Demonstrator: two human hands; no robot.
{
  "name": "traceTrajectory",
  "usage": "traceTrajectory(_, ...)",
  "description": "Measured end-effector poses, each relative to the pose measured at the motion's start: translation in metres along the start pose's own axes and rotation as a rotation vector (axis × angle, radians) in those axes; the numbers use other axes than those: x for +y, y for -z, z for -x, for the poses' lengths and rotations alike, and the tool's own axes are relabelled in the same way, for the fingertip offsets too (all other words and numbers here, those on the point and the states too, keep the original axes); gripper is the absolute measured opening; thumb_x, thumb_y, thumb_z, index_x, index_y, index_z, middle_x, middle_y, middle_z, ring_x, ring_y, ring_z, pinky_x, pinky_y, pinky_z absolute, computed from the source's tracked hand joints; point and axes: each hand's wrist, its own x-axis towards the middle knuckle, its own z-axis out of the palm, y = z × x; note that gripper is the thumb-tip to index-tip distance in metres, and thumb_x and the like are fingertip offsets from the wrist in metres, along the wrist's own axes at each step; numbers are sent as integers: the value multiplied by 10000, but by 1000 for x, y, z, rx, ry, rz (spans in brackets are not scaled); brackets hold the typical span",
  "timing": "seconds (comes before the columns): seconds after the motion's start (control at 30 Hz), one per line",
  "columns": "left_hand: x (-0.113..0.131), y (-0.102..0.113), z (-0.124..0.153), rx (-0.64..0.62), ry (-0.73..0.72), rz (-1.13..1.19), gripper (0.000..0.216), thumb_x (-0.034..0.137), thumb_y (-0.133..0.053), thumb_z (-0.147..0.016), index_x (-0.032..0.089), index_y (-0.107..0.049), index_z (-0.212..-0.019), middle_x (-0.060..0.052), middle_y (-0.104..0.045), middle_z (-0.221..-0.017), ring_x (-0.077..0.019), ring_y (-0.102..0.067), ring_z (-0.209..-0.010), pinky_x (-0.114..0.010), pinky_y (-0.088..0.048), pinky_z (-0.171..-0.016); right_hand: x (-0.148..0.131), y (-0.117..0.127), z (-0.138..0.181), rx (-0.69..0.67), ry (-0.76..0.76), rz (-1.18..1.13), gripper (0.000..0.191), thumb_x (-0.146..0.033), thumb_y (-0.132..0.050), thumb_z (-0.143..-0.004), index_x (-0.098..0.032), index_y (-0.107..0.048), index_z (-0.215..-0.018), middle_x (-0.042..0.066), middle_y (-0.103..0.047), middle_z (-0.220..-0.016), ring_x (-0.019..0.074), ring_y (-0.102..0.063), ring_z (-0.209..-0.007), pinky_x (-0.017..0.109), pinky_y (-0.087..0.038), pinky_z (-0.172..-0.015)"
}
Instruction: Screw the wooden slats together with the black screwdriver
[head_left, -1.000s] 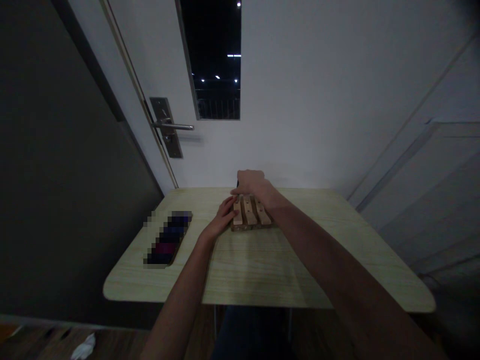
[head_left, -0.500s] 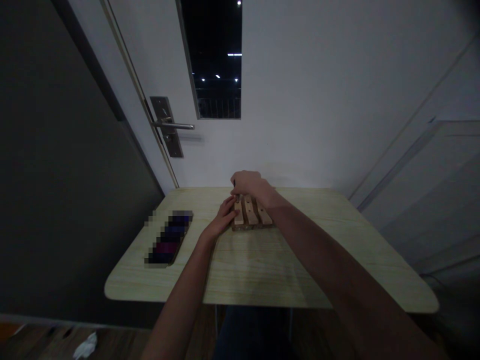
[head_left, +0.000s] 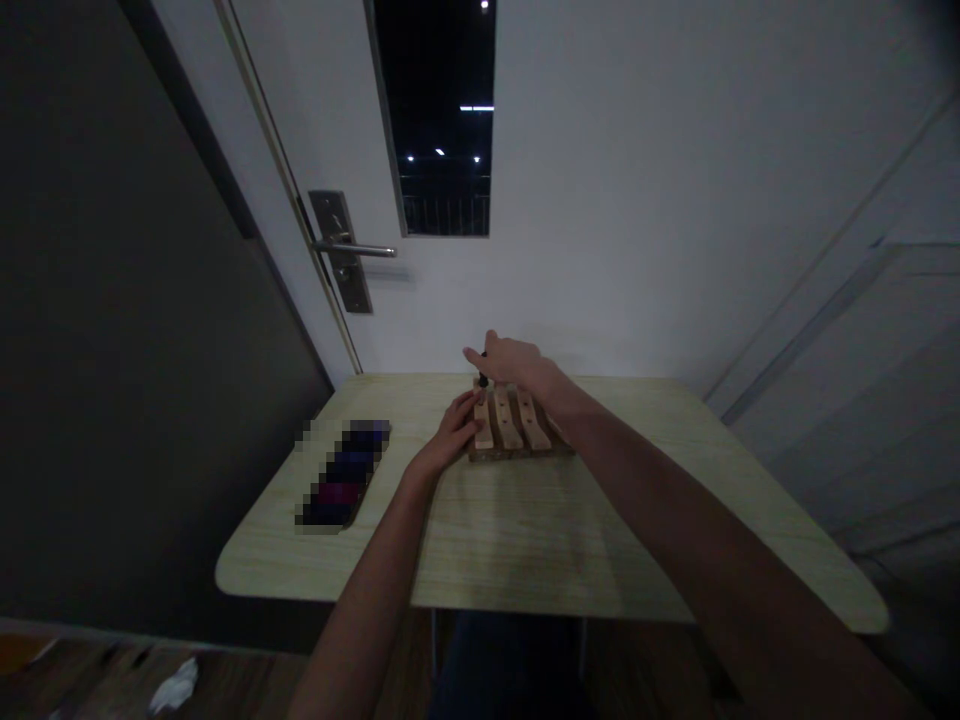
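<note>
Small indoor room, office-like, dimly lit. A white door (head_left: 600, 200) with a metal lever handle (head_left: 352, 248) and a narrow glass panel (head_left: 442, 120) is seen; ceiling lights and a railing are noted beyond it. A pale laminate table (head_left: 525, 530) is set against the door, over a wood floor (head_left: 112, 680).

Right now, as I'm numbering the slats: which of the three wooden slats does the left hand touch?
The leftmost slat; the left hand rests against its outer edge. The middle slat and right slat lie clear of it.

The left hand (head_left: 447, 440) rests its fingers (head_left: 466, 405) against the slatted wooden rack (head_left: 519, 428) on the desk (head_left: 525, 540). The right hand (head_left: 517, 365) hangs over the rack's far end, just beyond those fingers.
</note>
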Motion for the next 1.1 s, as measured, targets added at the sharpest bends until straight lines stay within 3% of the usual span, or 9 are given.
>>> traceTrajectory(0.2, 3, 1, 1, -11, 11, -17, 513, 388, -516, -843, 286, -439, -1340, -32, -296, -1481, -226, -235, -1393, -407, -185, -1166, 12, 5, 0, -3, 133, -41, 309, -431, -597, -810, -203, -631, -1015, 83, -676, -1075, 194, -631, -954, 263, -460, -767)
traceTrajectory(0.33, 8, 1, 2, -11, 11, -17, 517, 400, -504, -849, 266, -438, -1344, -45, -296, -1477, -219, -235, -1394, -388, -175, -1171, 13, 8, 3, 76, 205, -125, 240, -389, -692, -745, -221, -671, -915, 39, -686, -996, 160, -626, -882, 232, -438, -705)
traceTrajectory(0.67, 14, 1, 4, -3, 28, -12, 496, 388, -504, -851, 278, -452, -1332, -46, -310, -1470, -217, -245, -1391, -389, -179, -1167, 23, 18, 10, 90, 258, -245, 208, -258, -625, -813, -187, -709, -990, 51, -704, -937, 126, -630, -831, 220, -449, -763)
traceTrajectory(0.97, 5, 0, 2, 10, 1, -17, 503, 378, -512, -850, 255, -451, -1334, -55, -311, -1470, -234, -247, -1387, -411, -177, -1165, 16, 3, 18, 214, 97, -21, 301, -469, -528, -862, -203, -643, -944, 70, -696, -929, 186, -632, -836, 262, -432, -657)
traceTrajectory(1.1, 4, 1, 2, 3, 0, -40, 511, 384, -507, -852, 262, -440, -1343, -47, -308, -1472, -229, -246, -1387, -408, -171, -1167, 18, -3, 20, 232, 187, -60, 267, -379, -561, -865, -247, -610, -1091, 37, -704, -932, 173, -638, -838, 255, -437, -678)
